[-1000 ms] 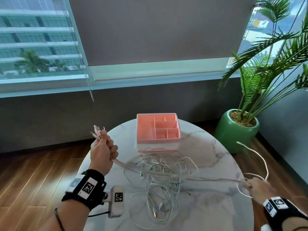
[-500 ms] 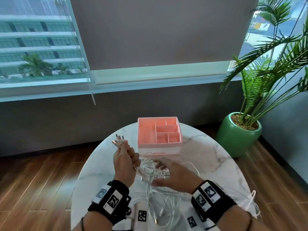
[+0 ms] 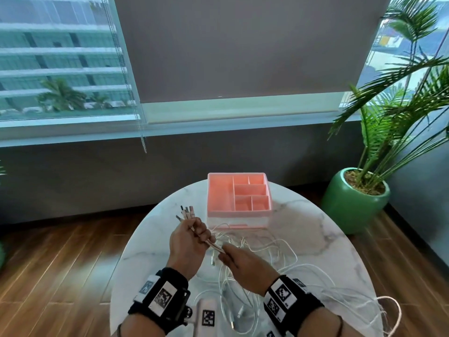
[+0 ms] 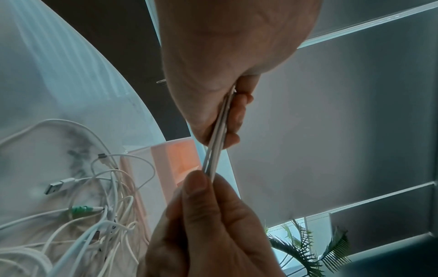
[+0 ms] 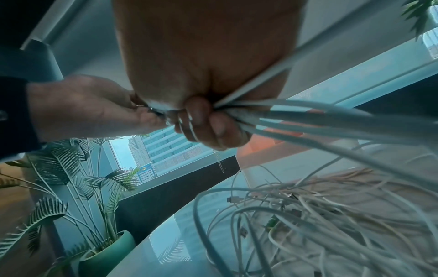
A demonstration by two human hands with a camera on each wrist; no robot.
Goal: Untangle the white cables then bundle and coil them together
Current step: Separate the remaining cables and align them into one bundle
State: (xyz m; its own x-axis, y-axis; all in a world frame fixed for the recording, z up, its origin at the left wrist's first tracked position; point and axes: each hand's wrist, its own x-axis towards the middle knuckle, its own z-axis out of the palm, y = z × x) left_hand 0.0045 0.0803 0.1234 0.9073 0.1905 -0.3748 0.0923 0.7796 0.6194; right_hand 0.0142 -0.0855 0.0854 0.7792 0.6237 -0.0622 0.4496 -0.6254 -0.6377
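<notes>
Step in hand, as I read it: gathering. Cables are aligned at one end but not combed out or coiled yet.

Round marble table (image 3: 323, 242) carries everything. White cables (image 3: 272, 261) sprawl in loose loops over its middle and near side, some strands trailing off the right edge; far ends and connectors are mixed into the heap. Wrist views show a USB plug (image 4: 55, 187) and a green-tipped connector (image 4: 81, 209) lying in the mess.

Left hand (image 3: 187, 244) is fisted round the bundle's near end, held above the table, plug tips (image 3: 185, 212) fanning out above the knuckles. Right hand (image 3: 243, 266) sits just beside it, fingers (image 5: 203, 120) curled round the same strands where they leave the left fist.

Next move probably calls for sliding the right hand outward along the bundle with light grip, so crossings and knots get pushed toward the free ends, then looping.

In the way:
- pink organizer box (image 3: 239, 194), just behind the heap; loops touch its front
- loose plugs, likely to snag on the pull
- strands hanging off the edge

Potted palm (image 3: 356, 203) stands on the floor to the right, well apart.
</notes>
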